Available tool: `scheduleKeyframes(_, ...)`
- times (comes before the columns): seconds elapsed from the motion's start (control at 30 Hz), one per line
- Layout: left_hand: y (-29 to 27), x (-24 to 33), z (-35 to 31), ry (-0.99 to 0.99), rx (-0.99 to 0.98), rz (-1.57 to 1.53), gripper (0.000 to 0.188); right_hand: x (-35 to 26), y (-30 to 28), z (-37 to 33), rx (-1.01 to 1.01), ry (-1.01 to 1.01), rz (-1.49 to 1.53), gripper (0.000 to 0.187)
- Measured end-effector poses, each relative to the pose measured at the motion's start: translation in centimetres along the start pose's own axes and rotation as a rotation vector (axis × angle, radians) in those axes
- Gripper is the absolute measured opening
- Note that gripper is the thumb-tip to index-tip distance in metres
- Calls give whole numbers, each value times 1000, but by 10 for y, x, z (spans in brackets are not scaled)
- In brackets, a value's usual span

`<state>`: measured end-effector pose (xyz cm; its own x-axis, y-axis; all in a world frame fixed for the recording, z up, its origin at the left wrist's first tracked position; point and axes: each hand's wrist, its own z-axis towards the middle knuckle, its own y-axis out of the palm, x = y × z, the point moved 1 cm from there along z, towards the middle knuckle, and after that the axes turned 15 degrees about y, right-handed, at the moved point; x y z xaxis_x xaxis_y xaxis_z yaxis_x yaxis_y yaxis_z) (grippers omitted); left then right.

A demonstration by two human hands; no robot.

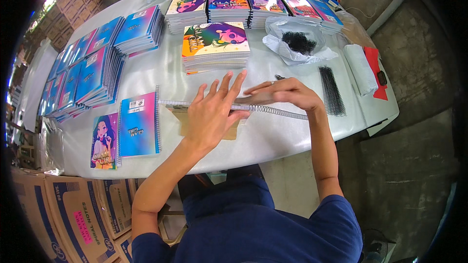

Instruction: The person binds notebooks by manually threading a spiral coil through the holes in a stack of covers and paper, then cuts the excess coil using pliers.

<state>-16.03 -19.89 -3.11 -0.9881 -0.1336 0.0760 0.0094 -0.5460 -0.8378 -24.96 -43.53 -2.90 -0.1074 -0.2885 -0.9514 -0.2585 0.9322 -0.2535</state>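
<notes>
Notebook [243, 107], pale-edged, stands edge-up near the front edge of the worktop [273, 141], wire coil [266, 110] along its right part. Left hand [213, 112] spreads wide across it; right hand [296, 92] extends fingers leftward behind, grip unclear.

notebook [287, 113]: partly behind left hand [214, 109] | cardboard [229, 133]: partly covered | cartons [73, 214]: cut off, lower edge

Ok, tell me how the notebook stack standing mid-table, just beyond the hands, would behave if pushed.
The notebook stack is probably heavy, being several notebooks thick. Upper ones might slide, since no band shows around them. Tipping seems unlikely, as it looks wider than tall.
</notes>
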Motion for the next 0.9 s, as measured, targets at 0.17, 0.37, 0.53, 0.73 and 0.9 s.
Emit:
scheduleKeyframes(0.17,4,1,-2,-36,28,-11,96,-8,23,-4,34,-166,288,41)
scheduleKeyframes(0.37,1,-2,-1,-21,37,16,97,-6,22,-2,30,-169,521,43)
scheduleKeyframes(0.53,-2,-4,-2,-60,13,-18,101,-8,31,16,265,158,-84,59)
scheduleKeyframes(0.73,-4,-11,-7,-111,43,-8,108,-5,34,25,130,-2,152,50)
scheduleKeyframes(0.9,-10,-18,-13,-101,63,8,108,-1,34,30,-151,-325,558,42)
